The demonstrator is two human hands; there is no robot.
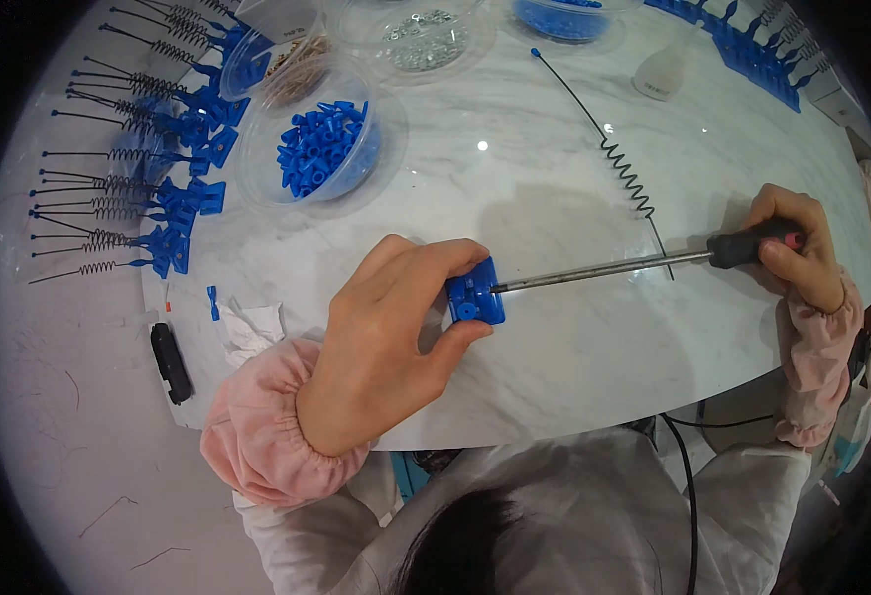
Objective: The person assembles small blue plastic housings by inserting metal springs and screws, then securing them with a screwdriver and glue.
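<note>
Lying level, screwdriver [614, 268], tip leftward into blue block [475, 295]

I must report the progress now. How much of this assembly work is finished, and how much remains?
Done: a row of blue pieces with spring wires lies at the left.
In hand: the left hand grips a small blue plastic block while the right hand holds a screwdriver with its tip at the block.
Left: one loose spring wire and a clear bowl of blue parts wait on the table.
</note>
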